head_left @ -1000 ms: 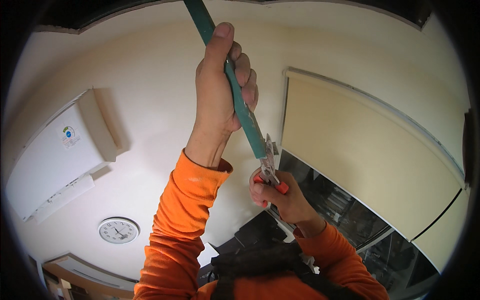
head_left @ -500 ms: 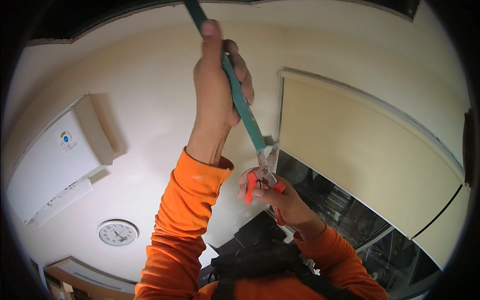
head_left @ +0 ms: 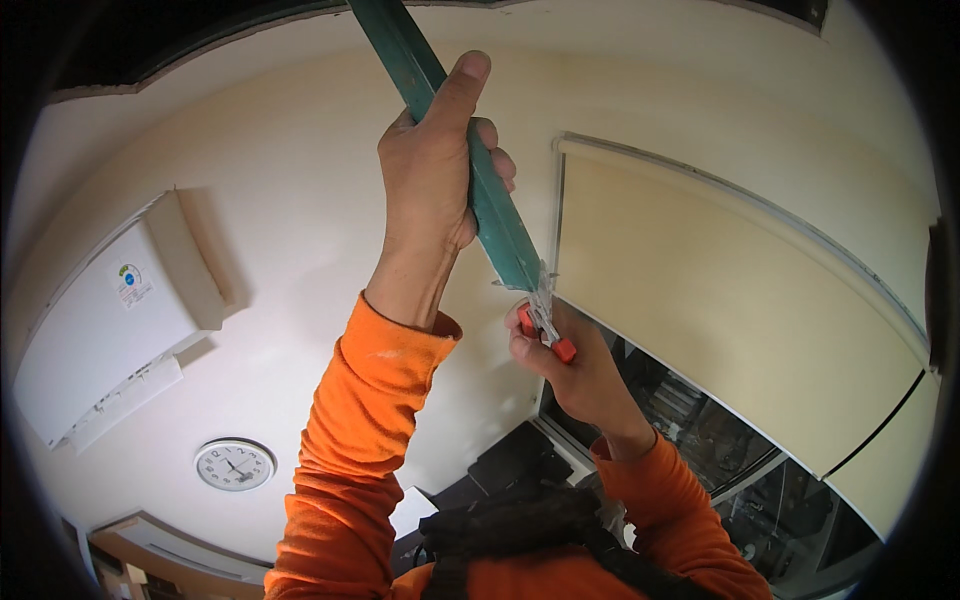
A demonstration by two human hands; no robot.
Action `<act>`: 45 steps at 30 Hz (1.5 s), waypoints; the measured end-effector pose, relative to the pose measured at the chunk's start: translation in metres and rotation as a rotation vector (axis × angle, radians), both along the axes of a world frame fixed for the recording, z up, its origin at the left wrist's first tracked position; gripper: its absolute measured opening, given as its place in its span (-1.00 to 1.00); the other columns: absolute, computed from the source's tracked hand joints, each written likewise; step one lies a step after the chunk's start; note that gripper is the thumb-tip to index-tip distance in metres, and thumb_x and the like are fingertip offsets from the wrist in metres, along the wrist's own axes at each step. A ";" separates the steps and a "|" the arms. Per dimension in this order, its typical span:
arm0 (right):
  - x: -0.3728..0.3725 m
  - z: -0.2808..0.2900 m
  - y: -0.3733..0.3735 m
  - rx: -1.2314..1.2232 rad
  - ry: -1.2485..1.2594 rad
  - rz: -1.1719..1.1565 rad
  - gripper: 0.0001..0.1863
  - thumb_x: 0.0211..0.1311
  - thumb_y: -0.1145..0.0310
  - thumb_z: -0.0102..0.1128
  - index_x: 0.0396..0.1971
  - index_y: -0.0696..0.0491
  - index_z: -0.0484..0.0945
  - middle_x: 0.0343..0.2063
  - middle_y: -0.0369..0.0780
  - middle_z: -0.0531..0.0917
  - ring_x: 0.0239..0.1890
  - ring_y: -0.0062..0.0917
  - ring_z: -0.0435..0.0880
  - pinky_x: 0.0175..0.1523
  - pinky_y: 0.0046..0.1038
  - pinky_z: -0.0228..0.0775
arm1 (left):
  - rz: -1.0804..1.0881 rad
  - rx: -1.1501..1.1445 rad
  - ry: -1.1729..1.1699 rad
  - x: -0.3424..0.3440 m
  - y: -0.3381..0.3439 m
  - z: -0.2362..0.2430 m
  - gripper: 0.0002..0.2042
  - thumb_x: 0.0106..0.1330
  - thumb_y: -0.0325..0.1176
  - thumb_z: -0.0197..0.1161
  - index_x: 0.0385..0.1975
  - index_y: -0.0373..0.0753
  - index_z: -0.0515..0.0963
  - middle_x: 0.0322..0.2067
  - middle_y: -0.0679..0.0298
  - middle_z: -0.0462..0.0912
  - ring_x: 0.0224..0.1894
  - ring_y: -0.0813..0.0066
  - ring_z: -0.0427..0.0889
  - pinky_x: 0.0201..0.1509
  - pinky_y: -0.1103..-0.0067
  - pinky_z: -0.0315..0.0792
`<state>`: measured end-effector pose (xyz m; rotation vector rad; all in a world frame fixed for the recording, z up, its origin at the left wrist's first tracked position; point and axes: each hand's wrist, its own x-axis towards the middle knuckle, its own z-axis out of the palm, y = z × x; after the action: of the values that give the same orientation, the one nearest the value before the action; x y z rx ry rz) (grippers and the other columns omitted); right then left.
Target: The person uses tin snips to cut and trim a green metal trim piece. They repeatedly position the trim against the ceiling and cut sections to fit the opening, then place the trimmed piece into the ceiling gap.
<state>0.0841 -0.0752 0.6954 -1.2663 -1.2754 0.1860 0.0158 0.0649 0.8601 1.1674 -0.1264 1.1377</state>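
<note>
My left hand [head_left: 435, 165] is wrapped round a long green metal channel [head_left: 508, 225], thumb laid along one side. The channel slants from the upper edge down toward the right. At its lower end, my right hand [head_left: 575, 365] grips red-handled metal snips [head_left: 545, 318]. The metal jaws sit at the channel's end, touching or overlapping it. How far they are round the metal I cannot tell. My right fingers cover most of the red handles.
A white wall-mounted air conditioner [head_left: 125, 310] is at left, with a round wall clock [head_left: 235, 465] below it. A beige roller blind [head_left: 720, 290] hangs over a window at right. Along the top, a ragged-edged dark opening [head_left: 200, 40] shows beside the channel's upper part.
The channel has turned, showing a wider face. My right hand has moved up and right with the snips, and their handles have come closer together. My left hand keeps its hold.
</note>
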 end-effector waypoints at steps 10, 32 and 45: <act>-0.006 0.001 -0.002 -0.073 -0.040 0.031 -0.89 0.41 0.40 0.12 -0.24 0.14 0.51 -0.32 -0.18 0.55 -0.26 -0.31 0.56 -0.11 -0.36 0.42 | 0.004 0.014 0.020 -0.004 -0.006 -0.001 -0.51 0.29 -0.04 0.47 -0.17 -0.37 0.47 -0.63 0.28 0.47 -0.76 0.54 0.48 -0.74 0.57 0.41; -0.006 -0.011 0.003 0.086 0.541 0.541 -0.78 0.35 0.28 0.16 -0.18 0.12 0.53 -0.22 -0.15 0.57 -0.19 -0.36 0.60 0.01 -0.22 0.43 | -0.514 0.089 0.007 0.011 0.005 -0.006 -0.30 0.53 0.39 -0.24 -0.05 -0.25 0.47 -0.54 0.30 0.50 -0.63 0.43 0.47 -0.54 0.41 0.43; -0.004 -0.011 -0.001 0.007 0.316 0.431 -0.77 0.38 0.30 0.24 -0.11 0.11 0.53 -0.20 -0.28 0.54 -0.13 -0.59 0.50 0.06 -0.46 0.34 | -0.365 0.111 0.003 0.011 0.003 0.008 -0.48 0.57 0.26 -0.09 -0.15 -0.15 0.42 -0.48 0.41 0.44 -0.57 0.59 0.41 -0.53 0.59 0.34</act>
<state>0.0801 -0.0762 0.6839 -0.8975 -1.2533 0.6629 0.0266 0.0683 0.8683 1.1865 -0.3887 0.8134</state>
